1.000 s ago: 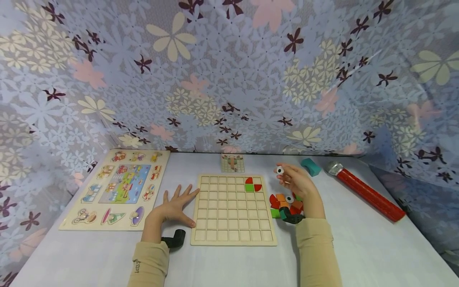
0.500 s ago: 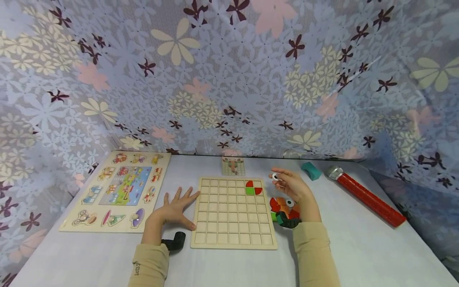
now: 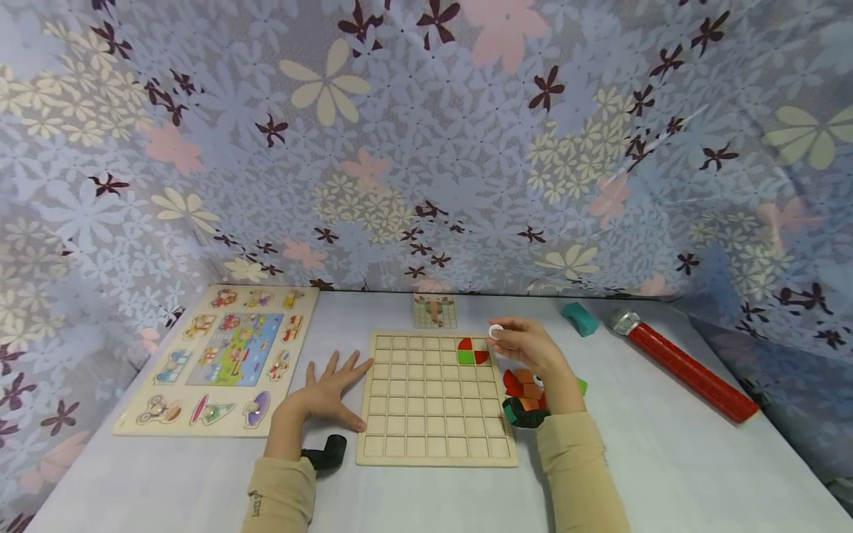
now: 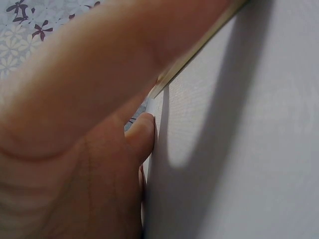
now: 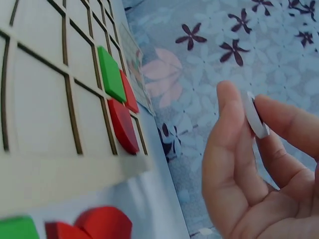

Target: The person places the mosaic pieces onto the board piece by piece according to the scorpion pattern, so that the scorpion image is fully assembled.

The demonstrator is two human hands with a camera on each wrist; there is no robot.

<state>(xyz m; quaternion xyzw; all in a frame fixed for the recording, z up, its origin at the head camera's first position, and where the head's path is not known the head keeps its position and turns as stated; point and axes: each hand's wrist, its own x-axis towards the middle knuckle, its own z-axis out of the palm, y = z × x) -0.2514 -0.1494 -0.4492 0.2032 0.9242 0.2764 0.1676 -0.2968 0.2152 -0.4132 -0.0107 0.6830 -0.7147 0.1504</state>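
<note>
Grid board [image 3: 416, 406], microphone [image 3: 689, 371] on white table [image 3: 426, 503]

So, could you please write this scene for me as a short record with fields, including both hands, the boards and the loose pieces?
Left hand: fingers spread, thumb and index finger at the left edge of the grid board
Right hand: pinches a white disc near the board's far right corner
On grid board: one green square piece, two red quarter-circle pieces
Loose pieces: right of grid board, partly hidden
Behind grid board: small pattern card
Far left: peg puzzle
Far right: teal arch block, red microphone
</note>
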